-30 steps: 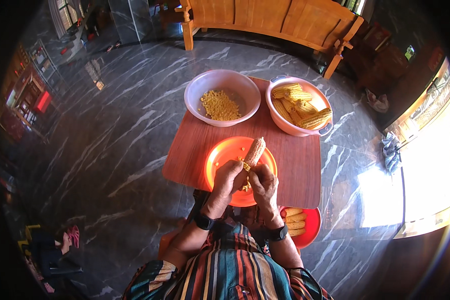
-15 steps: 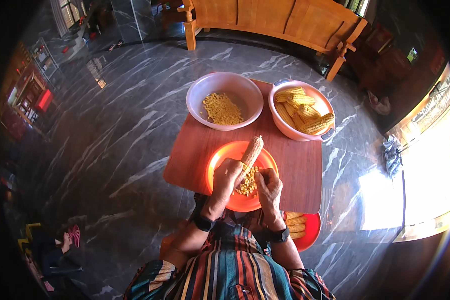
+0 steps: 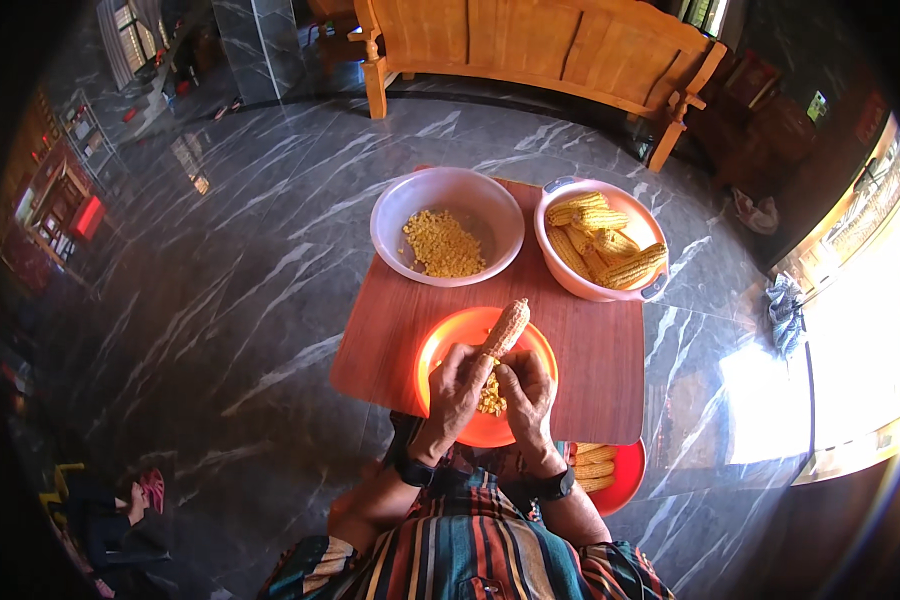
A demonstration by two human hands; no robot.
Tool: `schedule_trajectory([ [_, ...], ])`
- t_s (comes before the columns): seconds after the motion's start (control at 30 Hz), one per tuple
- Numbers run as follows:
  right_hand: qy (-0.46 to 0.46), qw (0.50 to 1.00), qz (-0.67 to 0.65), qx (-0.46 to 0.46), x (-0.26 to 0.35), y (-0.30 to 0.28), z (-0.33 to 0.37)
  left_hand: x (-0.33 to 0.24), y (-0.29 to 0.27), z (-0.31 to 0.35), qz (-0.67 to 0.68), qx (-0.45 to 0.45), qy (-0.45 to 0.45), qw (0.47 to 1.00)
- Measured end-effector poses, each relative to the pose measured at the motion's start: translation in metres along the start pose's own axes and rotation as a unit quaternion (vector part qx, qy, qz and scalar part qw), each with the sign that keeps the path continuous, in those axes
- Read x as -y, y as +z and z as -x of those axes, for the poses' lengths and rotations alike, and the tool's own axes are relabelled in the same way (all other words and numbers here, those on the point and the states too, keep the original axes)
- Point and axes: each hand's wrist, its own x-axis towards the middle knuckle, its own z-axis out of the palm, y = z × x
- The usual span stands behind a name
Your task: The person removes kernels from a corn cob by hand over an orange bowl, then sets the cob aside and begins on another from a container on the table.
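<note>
Pinkish-tan corn cob point(image 3: 508, 328) is slanting above a round orange plastic bowl point(image 3: 448, 338) on a brown wood-grained table's point(image 3: 600, 360) near edge.
The left hand point(image 3: 458, 385) is gripping it, fingers wrapped; the half-curled right hand point(image 3: 528, 390) is resting by its lower end, any hold hidden. A pale plastic basin point(image 3: 394, 225) of yellow kernels point(image 3: 445, 245) is standing at the far-left corner, a pink plastic basin point(image 3: 642, 216) of yellow cobs point(image 3: 602, 220) at the far-right.

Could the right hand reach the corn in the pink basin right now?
Probably yes: nothing seems to stand between the right hand and the corn in the uncovered pink basin, though that hand is busy at the cob.
</note>
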Motion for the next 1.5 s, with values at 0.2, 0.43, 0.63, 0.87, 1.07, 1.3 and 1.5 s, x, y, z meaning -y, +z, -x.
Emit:
schedule_trajectory([
  [0.2,0.002,0.998,-0.051,-0.02,0.003,0.011,0.001,-0.008,0.0,-0.001,-0.02,-0.012,0.026,0.999],
  [0.43,0.017,0.998,-0.037,-0.043,-0.012,0.011,-0.002,-0.01,0.002,0.001,-0.018,-0.021,0.038,0.999],
  [0.63,0.045,0.987,-0.145,-0.053,-0.005,0.007,-0.006,-0.011,-0.001,-0.011,0.077,-0.024,-0.037,0.996],
  [0.87,0.058,0.995,-0.033,-0.08,-0.008,-0.012,-0.006,-0.017,-0.004,-0.015,0.157,-0.011,-0.12,0.98],
  [1.07,0.006,0.999,-0.027,-0.044,0.021,0.002,-0.001,-0.007,-0.003,-0.009,0.088,0.025,-0.031,0.995],
  [1.3,-0.014,0.999,0.03,-0.005,0.017,-0.002,0.0,-0.014,0.006,-0.009,0.078,0.009,-0.002,0.997],
  [1.5,0.017,0.999,-0.046,0.0,0.018,-0.002,0.001,-0.014,0.004,-0.006,0.054,0.019,-0.004,0.998],
])
